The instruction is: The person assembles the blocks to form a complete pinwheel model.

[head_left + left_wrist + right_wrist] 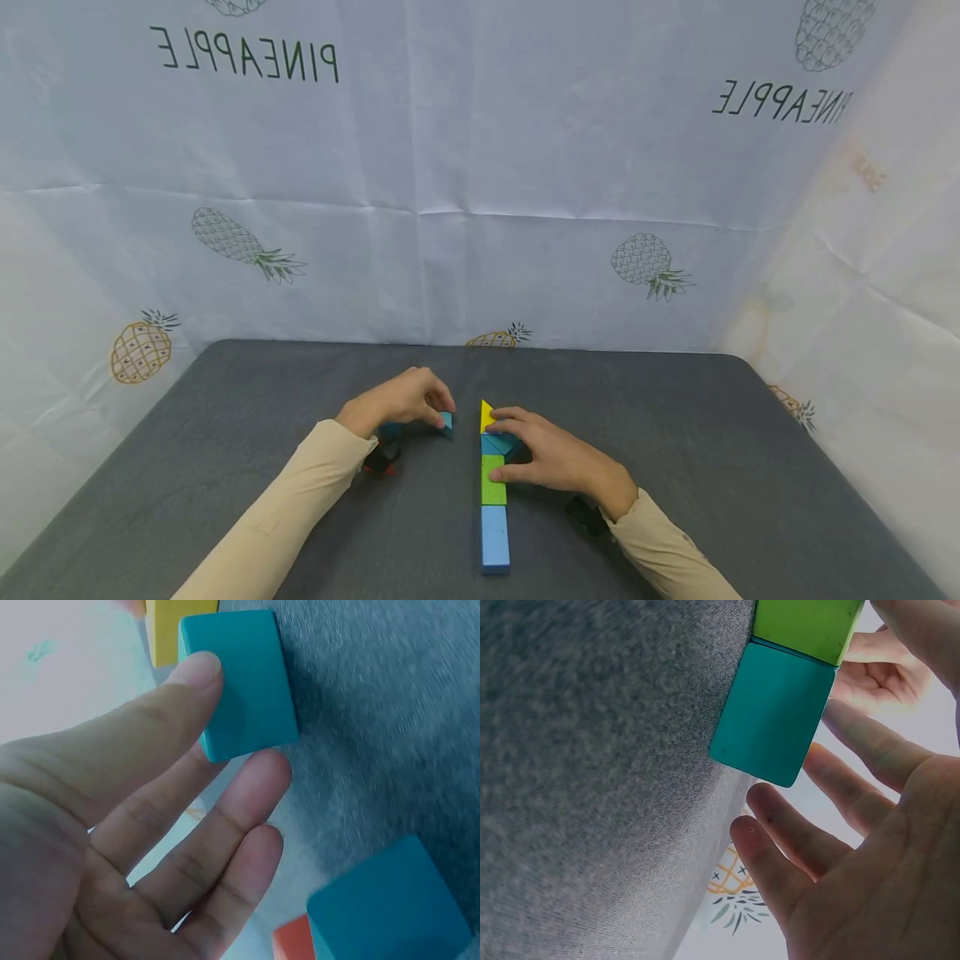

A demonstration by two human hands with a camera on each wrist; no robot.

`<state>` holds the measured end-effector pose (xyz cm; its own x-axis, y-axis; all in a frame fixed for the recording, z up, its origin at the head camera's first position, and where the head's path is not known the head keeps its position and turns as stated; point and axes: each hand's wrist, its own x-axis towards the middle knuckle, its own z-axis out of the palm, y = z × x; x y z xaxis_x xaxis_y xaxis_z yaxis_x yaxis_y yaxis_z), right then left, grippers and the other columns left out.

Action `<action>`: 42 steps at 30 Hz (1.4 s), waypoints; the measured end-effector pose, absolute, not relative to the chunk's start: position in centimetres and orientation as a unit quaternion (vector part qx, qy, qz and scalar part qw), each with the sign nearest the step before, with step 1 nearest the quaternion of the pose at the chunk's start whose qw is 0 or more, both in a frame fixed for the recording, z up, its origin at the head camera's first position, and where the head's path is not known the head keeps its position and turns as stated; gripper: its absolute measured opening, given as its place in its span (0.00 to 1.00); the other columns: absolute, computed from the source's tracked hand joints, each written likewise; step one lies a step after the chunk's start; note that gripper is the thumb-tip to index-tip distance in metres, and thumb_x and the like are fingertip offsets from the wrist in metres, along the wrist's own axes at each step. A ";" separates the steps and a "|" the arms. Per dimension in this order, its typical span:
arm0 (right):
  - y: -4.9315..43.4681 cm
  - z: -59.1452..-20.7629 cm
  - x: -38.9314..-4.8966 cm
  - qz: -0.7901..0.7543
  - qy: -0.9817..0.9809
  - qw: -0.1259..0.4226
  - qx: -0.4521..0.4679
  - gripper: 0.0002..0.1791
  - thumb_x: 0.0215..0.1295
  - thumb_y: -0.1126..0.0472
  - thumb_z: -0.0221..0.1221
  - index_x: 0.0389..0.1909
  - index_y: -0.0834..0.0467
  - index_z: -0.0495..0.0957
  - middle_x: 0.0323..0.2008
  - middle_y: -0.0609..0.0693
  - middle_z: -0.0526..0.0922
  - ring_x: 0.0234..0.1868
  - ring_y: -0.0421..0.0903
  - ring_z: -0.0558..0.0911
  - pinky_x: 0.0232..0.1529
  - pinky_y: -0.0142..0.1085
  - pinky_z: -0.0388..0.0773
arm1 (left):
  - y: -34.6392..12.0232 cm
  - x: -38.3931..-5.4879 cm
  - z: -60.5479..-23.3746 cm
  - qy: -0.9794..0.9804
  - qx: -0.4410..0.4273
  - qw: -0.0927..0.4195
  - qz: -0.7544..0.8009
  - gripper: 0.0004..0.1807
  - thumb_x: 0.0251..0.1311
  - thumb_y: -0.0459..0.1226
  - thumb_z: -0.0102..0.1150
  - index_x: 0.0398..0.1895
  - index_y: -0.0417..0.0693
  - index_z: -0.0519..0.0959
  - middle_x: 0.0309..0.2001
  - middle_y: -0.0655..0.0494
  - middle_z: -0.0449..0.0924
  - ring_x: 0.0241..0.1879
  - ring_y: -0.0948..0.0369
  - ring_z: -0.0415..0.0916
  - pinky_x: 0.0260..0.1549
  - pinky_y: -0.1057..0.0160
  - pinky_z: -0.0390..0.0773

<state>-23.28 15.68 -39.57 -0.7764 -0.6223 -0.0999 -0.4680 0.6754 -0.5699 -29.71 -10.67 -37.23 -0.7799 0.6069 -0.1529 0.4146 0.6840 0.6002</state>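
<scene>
Teal block (251,694) pinched, left of the block row (493,493)
Left hand (408,397): fingers grasping it; right hand (553,454): fingers loosely extended beside the row. A light, level pinch and a steadied row should serve best.

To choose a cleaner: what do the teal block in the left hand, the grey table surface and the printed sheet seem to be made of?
Teal block: probably smooth, matt painted wood, by its even colour and rounded edges; perhaps plastic.
Grey table surface: likely matt fabric, by its fine speckled grain.
Printed sheet: thin, dull cloth or plastic, by its creases.
</scene>
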 end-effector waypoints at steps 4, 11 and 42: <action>15.7 -39.5 -23.3 -0.269 0.903 0.144 -0.302 0.35 0.63 0.38 0.62 0.67 0.50 0.71 0.73 0.49 0.63 0.74 0.54 0.64 0.68 0.55 0.66 | -10.1 -29.6 -37.3 0.902 0.287 0.167 0.277 0.11 0.55 0.31 0.70 0.42 0.43 0.87 0.40 0.54 0.88 0.40 0.61 0.83 0.41 0.64 0.82; 15.7 -39.5 -23.3 -0.271 0.903 0.144 -0.301 0.35 0.63 0.38 0.63 0.67 0.50 0.72 0.73 0.49 0.63 0.74 0.54 0.64 0.68 0.55 0.66 | -9.3 -29.6 -37.5 0.903 0.289 0.159 0.274 0.11 0.55 0.31 0.71 0.42 0.43 0.86 0.40 0.54 0.88 0.41 0.62 0.83 0.42 0.65 0.82; 15.6 -39.5 -23.4 -0.270 0.902 0.144 -0.306 0.35 0.63 0.38 0.62 0.66 0.52 0.73 0.74 0.51 0.63 0.73 0.55 0.65 0.67 0.56 0.67 | -7.1 -28.8 -38.1 0.902 0.292 0.134 0.289 0.08 0.55 0.29 0.69 0.37 0.46 0.84 0.40 0.55 0.85 0.41 0.61 0.81 0.46 0.61 0.82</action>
<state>-23.38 15.64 -39.51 -0.7721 -0.6286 -0.0941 -0.4736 0.6677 -0.5743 -28.85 -7.14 -38.06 -0.7932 0.6046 -0.0734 0.4489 0.6619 0.6003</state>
